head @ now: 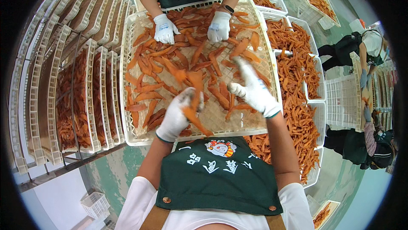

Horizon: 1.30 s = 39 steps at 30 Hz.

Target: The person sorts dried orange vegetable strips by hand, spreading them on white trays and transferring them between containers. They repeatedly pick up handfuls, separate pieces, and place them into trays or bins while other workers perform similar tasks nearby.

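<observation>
Before me lies a large white plastic mesh tray (pixel 137 139) scattered with orange-brown dried strips, probably sweet potato (pixel 149 96). In its near part, my left hand (pixel 177 112), in a white knit glove, grips several orange strips (pixel 195 99); the upper ones are blurred. My right hand (pixel 256 91), gloved the same way, is over the tray's right side. Its fingers are apart, the forefinger blurred, and nothing shows in its grasp. Across the tray, a co-worker's two white-gloved hands (pixel 164 29) rest on the strips at the far side.
White plastic baskets (pixel 314 166) heaped with orange strips line the right side. On the left stands a metal rack of upright-looking trays (pixel 92 102), some loaded with strips. Other people (pixel 366 48) work around another tray at far right. An empty white crate (pixel 95 205) sits lower left.
</observation>
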Tool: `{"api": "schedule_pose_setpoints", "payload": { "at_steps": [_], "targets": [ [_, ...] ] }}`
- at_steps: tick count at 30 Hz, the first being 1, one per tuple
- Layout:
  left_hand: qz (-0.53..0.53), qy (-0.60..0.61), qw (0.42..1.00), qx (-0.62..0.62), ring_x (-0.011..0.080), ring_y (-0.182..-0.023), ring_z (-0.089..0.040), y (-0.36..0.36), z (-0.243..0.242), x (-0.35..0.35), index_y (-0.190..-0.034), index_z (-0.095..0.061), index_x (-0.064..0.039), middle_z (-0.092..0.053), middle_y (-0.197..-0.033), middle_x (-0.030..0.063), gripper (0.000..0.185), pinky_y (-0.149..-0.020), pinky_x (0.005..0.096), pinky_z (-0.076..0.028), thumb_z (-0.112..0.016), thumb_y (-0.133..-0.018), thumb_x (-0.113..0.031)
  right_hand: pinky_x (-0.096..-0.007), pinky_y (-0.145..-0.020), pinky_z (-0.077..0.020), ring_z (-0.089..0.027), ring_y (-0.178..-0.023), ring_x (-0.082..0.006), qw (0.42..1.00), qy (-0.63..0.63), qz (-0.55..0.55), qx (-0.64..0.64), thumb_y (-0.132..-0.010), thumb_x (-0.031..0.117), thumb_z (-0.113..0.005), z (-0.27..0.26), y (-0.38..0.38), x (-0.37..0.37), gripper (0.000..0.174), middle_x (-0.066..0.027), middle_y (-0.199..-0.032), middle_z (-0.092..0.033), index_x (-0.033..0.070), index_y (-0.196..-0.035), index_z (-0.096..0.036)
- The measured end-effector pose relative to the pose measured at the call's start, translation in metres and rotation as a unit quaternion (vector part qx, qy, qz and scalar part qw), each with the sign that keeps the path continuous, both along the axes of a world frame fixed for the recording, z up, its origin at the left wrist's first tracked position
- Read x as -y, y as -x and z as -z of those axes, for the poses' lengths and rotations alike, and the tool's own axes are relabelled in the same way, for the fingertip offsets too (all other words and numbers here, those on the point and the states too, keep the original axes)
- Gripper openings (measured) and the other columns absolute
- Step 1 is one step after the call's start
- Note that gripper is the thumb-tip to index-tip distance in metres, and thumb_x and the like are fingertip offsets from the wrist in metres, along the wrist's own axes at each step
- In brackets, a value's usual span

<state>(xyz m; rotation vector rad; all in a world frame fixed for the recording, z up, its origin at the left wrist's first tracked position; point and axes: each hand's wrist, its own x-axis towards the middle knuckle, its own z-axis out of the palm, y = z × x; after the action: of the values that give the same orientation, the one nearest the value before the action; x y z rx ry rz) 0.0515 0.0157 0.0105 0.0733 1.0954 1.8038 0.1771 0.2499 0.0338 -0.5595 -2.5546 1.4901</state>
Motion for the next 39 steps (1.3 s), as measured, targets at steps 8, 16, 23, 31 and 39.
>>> {"api": "schedule_pose_setpoints", "payload": {
  "at_steps": [8,16,23,31,39],
  "targets": [
    [0.077,0.283,0.800,-0.524,0.0244,-0.081,-0.067,-0.006,-0.009,-0.035,-0.107,-0.063,-0.003,-0.068,-0.092,0.0149,0.032,-0.074,0.0355,-0.052,-0.072,-0.093,-0.030,-0.0358,-0.106,-0.0477,-0.057,-0.127,-0.0222,0.906,0.274,0.217,-0.240,-0.097,0.020,-0.070,0.000,0.026,-0.004,0.058,-0.0187,-0.139,-0.057,0.003,-0.147,-0.046],
    [0.098,0.166,0.907,-0.374,0.0142,-0.085,-0.065,-0.024,-0.008,-0.063,-0.113,-0.062,0.000,-0.069,-0.098,0.0068,0.037,-0.078,0.0299,-0.053,-0.079,-0.090,-0.022,-0.0362,-0.107,-0.0455,-0.057,-0.126,-0.0227,0.916,0.374,0.014,-0.144,-0.098,0.035,-0.068,0.015,-0.008,0.037,0.055,-0.0124,-0.142,-0.059,0.000,-0.139,-0.056],
    [0.102,-0.132,0.984,0.068,0.0209,-0.096,-0.068,-0.033,-0.038,-0.069,-0.152,-0.032,-0.005,-0.050,-0.142,0.0184,0.077,-0.075,0.0278,-0.054,-0.057,-0.100,-0.057,-0.0444,-0.113,-0.0420,-0.055,-0.130,-0.0276,0.615,0.656,0.116,-0.423,-0.110,0.041,-0.043,0.033,-0.017,0.032,0.045,-0.0128,-0.138,-0.058,0.003,-0.131,-0.054],
    [-0.056,0.055,0.590,-0.804,0.0311,-0.119,-0.058,-0.056,-0.056,-0.096,-0.142,-0.051,0.000,-0.055,-0.135,0.0179,0.079,-0.099,0.0384,-0.048,-0.089,-0.075,-0.019,-0.0462,-0.115,-0.0404,-0.056,-0.128,-0.0299,0.617,0.618,0.208,-0.441,-0.108,0.045,-0.044,-0.011,-0.020,0.037,0.054,-0.0160,-0.138,-0.058,-0.001,-0.136,-0.051],
    [0.166,0.055,0.772,-0.611,0.0164,-0.080,-0.060,-0.048,-0.045,-0.102,-0.141,-0.051,-0.002,-0.064,-0.125,0.0163,0.057,-0.067,0.0279,-0.050,-0.068,-0.097,-0.033,-0.0426,-0.115,-0.0413,-0.058,-0.125,-0.0255,0.704,0.544,0.254,-0.379,-0.104,0.044,-0.053,-0.026,-0.052,0.004,0.046,-0.0123,-0.132,-0.062,0.006,-0.128,-0.059]
  ]
}}
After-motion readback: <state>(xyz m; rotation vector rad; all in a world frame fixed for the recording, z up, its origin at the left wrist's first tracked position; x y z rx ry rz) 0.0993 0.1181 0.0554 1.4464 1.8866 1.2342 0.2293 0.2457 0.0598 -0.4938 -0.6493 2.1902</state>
